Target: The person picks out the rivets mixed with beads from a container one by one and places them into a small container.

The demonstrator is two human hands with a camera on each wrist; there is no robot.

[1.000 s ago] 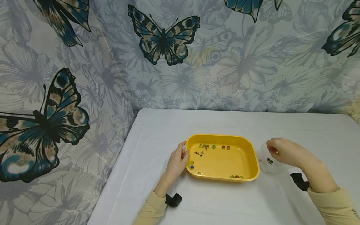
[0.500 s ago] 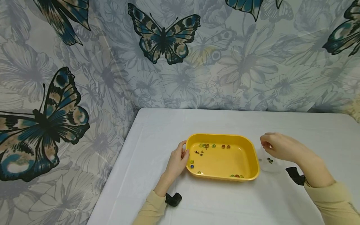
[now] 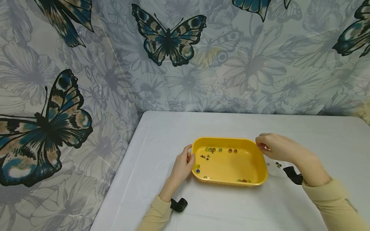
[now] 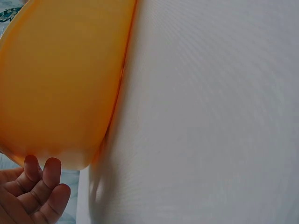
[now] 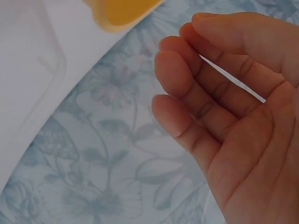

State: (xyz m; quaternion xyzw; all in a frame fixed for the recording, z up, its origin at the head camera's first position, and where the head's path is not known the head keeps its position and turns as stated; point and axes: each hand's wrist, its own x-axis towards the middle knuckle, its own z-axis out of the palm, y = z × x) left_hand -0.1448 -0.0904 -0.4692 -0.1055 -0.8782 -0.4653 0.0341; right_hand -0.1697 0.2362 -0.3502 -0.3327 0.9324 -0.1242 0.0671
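My left hand (image 3: 182,164) grips the left rim of a yellow tray (image 3: 225,163), thumb on top and fingers against the outer wall. Inside lie several glass marbles (image 3: 220,149), a blue marble (image 3: 198,171) and several tiny dark pieces (image 3: 203,156). My right hand (image 3: 276,147) hovers by the tray's far right corner, thumb tip against forefinger and the other fingers curved. Whether anything small is between those fingertips is hidden. Below this hand, small dark green pieces (image 3: 278,165) lie in a clear plastic container (image 5: 60,65), which is hard to make out.
A white cloth covers the table (image 3: 162,134). Behind it hangs a wall covering with flowers and butterflies (image 3: 167,40). A black wrist mount (image 3: 179,205) sits on the left wrist, another black mount (image 3: 293,175) on the right.
My right hand has moved left and slightly away from me, from over the clear container to the tray's right corner. My left hand and the tray stay where they were.
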